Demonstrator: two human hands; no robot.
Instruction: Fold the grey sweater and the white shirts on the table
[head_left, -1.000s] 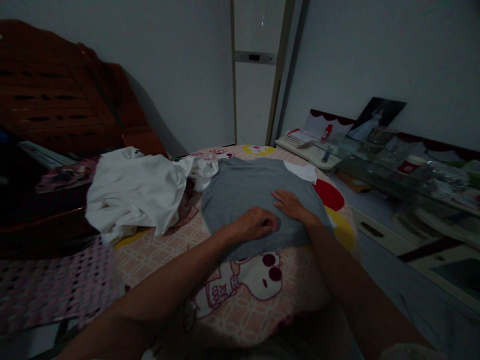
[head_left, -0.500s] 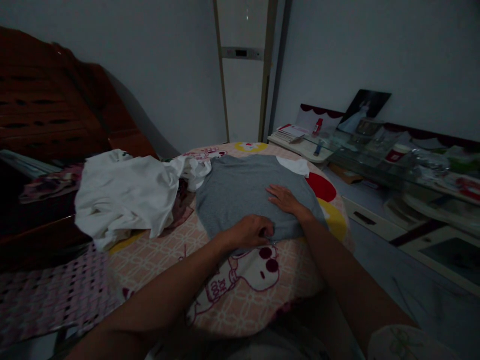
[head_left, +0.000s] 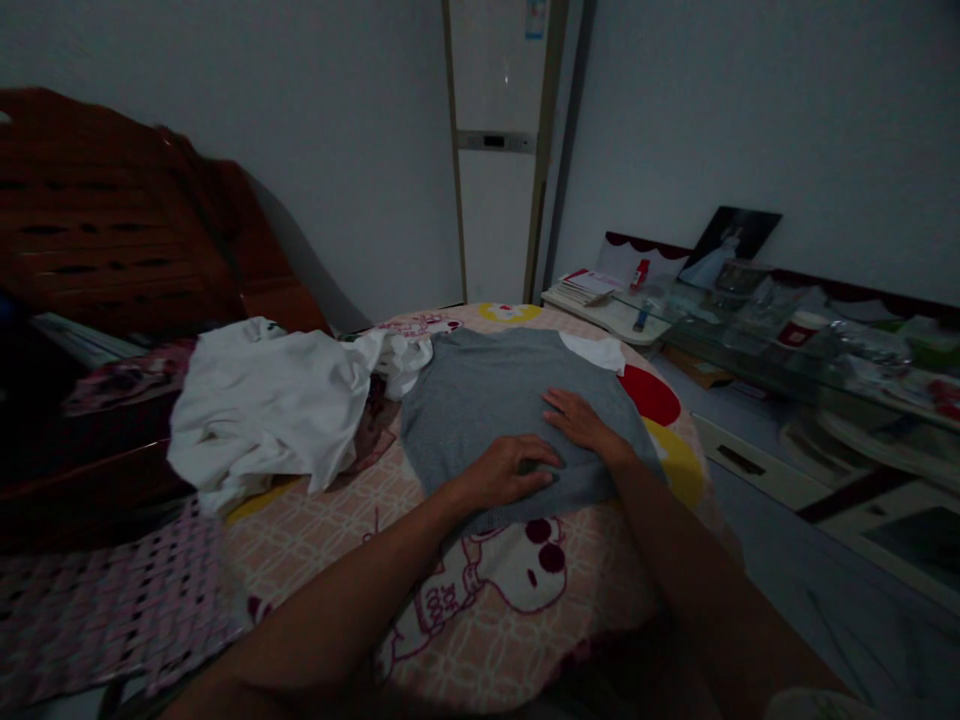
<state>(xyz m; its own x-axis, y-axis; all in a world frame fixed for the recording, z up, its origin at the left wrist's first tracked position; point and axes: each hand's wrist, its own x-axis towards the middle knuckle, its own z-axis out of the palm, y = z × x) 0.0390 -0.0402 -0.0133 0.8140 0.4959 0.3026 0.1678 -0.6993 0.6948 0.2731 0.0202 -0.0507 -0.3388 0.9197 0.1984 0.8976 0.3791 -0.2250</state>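
Observation:
A grey garment [head_left: 480,400] lies spread flat on the pink cartoon-print bedcover [head_left: 465,600]. My left hand [head_left: 510,470] rests on its near part with the fingers stretched out flat on the cloth. My right hand [head_left: 581,422] lies flat on the garment just to the right and a little farther away, fingers together and extended. Neither hand holds anything. A white piece of cloth [head_left: 596,350] shows from under the grey garment's far right corner.
A heap of white clothing [head_left: 262,400] lies left of the grey garment. A pink checked cloth [head_left: 97,590] is at the near left, before a dark wooden headboard [head_left: 112,230]. A low glass-topped cabinet [head_left: 750,330] with clutter runs along the right wall. A standing air conditioner [head_left: 499,150] fills the far corner.
My left hand, which was closed on the garment's near edge, has opened and now lies flat on the cloth. My right hand has stayed flat in place.

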